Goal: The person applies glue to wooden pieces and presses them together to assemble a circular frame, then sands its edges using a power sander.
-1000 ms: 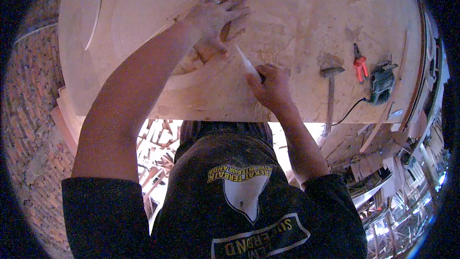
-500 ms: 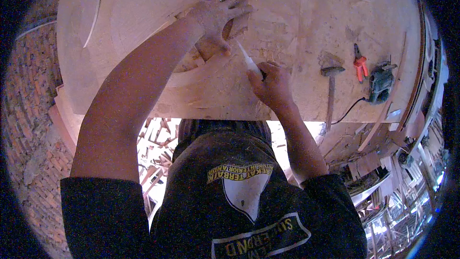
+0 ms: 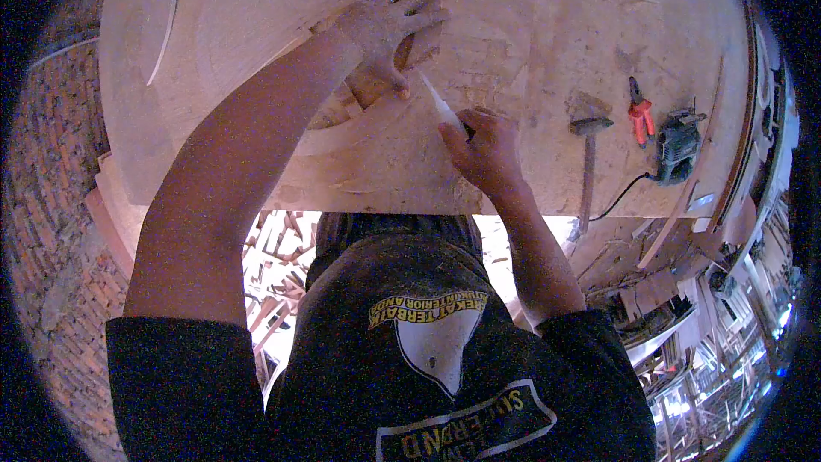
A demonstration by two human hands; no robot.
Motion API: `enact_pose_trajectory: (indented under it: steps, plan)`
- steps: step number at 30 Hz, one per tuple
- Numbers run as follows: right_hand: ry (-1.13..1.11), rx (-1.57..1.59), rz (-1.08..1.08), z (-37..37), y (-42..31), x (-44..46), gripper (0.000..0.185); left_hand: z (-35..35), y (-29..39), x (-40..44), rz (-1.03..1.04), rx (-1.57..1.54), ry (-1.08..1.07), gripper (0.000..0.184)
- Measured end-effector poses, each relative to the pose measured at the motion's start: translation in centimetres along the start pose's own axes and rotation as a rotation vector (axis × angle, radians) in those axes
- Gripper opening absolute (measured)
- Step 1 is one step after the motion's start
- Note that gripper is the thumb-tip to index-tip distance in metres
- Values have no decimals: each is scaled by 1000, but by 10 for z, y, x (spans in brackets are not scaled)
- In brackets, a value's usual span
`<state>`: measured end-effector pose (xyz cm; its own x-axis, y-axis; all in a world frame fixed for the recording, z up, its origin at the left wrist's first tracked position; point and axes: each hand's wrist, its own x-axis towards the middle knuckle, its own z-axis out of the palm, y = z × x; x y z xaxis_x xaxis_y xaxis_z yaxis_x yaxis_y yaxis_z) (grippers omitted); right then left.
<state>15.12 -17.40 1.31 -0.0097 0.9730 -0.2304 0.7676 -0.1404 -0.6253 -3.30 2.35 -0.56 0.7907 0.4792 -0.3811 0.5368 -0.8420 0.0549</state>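
Pale, dusty wooden sheeting point(image 3: 359, 175) spreads across the work surface before us, with a red brick wall point(image 3: 64, 162) to the left and scattered wood offcuts point(image 3: 280, 248) below the near edge.

Our left hand point(image 3: 385, 30) is spread over several brown, flat wooden pieces point(image 3: 368, 85), its fingers fanned apart and grasping nothing. The palm seems to rest on the wood, though we cannot tell how hard it presses. One piece shows beside and below the thumb; the rest is partly hidden.

Our right hand point(image 3: 485, 150) is closed around a slim white tube with a long, pointed tip point(image 3: 443, 109), probably plastic. Its thumb and curled fingers grip the wider rear end, while the tip slants up and leftward, just beside the left thumb. We judge the tube light, and perhaps soft enough to squeeze, with its narrow tip the delicate part; the thick body is the place to hold. The wood looks light, stiff and fairly thin, best steadied by a flat palm or held at the edges.

Well to the right of the right fingers lie a hammer with a dark head point(image 3: 592, 126) and wooden handle, black-jawed pliers with red grips point(image 3: 641, 120), and a dark green, corded power tool point(image 3: 677, 152).
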Motion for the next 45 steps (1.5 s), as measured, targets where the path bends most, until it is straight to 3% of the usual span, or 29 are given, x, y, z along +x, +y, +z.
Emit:
enact_pose_trajectory:
  steps: [16, 19, 22, 25, 34, 37, 40, 45]
  plan:
    - [-31, 17, 79, 2, 4, 1, 29, -3, 2, -1, -3, -5, -2, 143]
    - [-28, 33, 94, 2, 7, 3, 27, 9, -3, -1, 60, -59, 174, 151]
    - [9, 28, 76, 0, 7, 4, 26, 0, -1, 0, 1, -7, 3, 144]
    - [3, 34, 117, -5, 2, 5, 25, -5, 2, -1, -4, 26, -36, 144]
    - [69, 69, 113, -4, 5, 5, 26, -5, 2, 1, -12, 16, -33, 146]
    - [77, 78, 99, -4, 7, 6, 27, 3, -1, 0, 30, -31, 94, 153]
    - [60, 100, 118, -4, 10, 7, 28, -5, 3, -1, -21, 4, -44, 144]
    - [32, 40, 160, -10, 3, 8, 28, -3, 1, -2, -17, -11, -20, 143]
